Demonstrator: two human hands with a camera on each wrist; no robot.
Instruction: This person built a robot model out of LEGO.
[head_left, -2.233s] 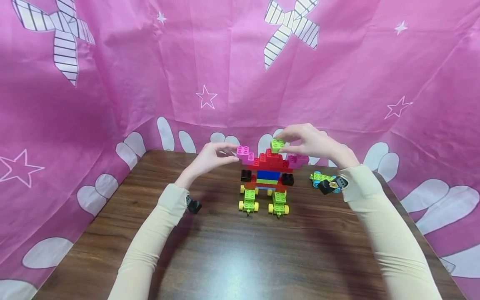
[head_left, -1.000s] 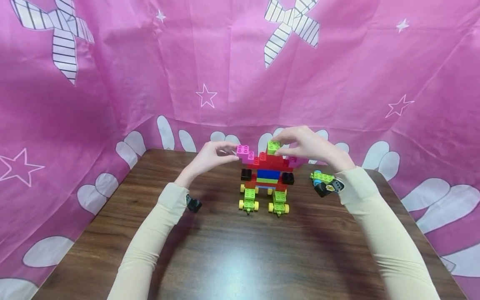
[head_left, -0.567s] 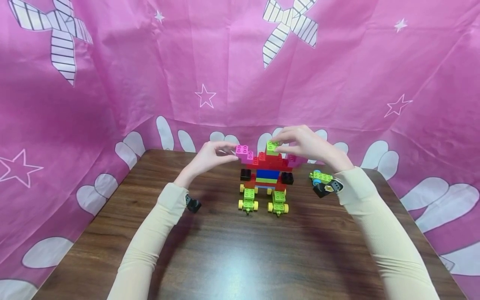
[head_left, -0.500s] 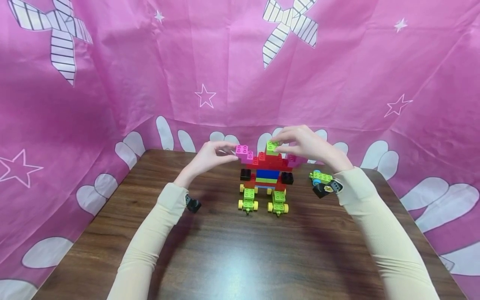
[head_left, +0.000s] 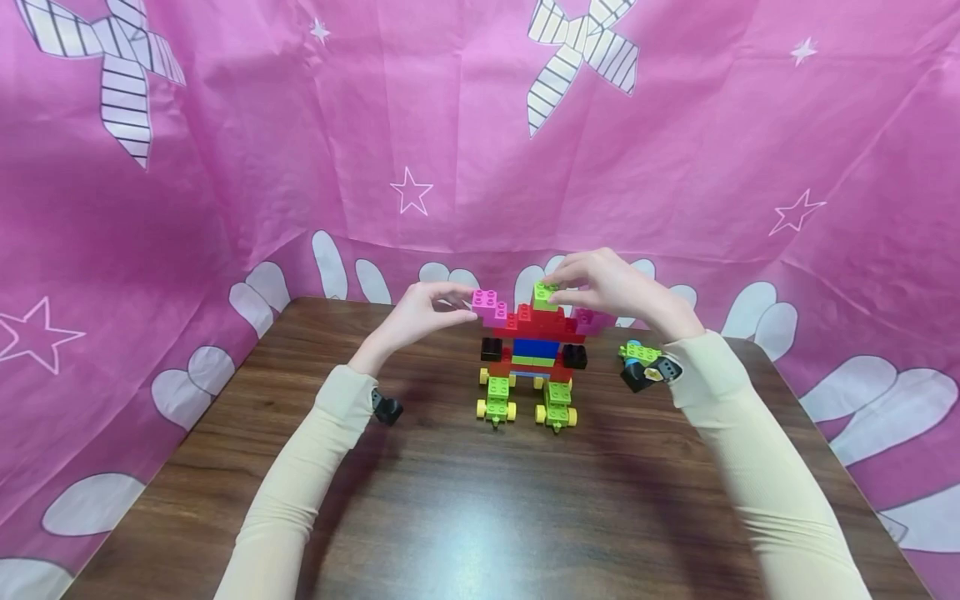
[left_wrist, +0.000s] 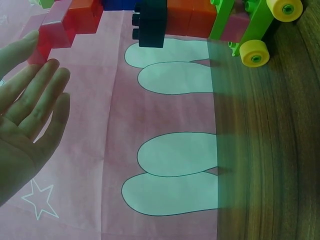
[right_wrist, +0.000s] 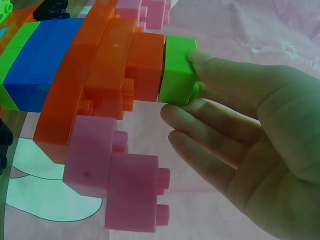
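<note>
A brick figure [head_left: 536, 350] stands on the wooden table [head_left: 480, 500]: red body, blue and green middle, black side bricks, two green wheeled feet. A green brick [head_left: 546, 295] sits on its red top. My right hand [head_left: 558, 287] pinches that green brick [right_wrist: 177, 70] between thumb and fingers [right_wrist: 220, 70], right against the red brick [right_wrist: 145, 65]. My left hand [head_left: 453, 304] reaches the figure's left pink arm brick [head_left: 487, 304]. In the left wrist view its fingers [left_wrist: 47, 85] lie straight, one fingertip beside the pink and red bricks [left_wrist: 55, 35]. The right pink arm [right_wrist: 125, 175] juts out under my right hand.
A small green piece with blue wheels [head_left: 641, 353] lies on the table behind my right wrist. Pink patterned cloth [head_left: 450, 125] walls in the back and both sides and drapes over the table's far edge. Bare wood stretches in front of the figure.
The green brick has come down slightly onto the red top, still pinched by my right hand. My left hand has stayed at the pink arm.
</note>
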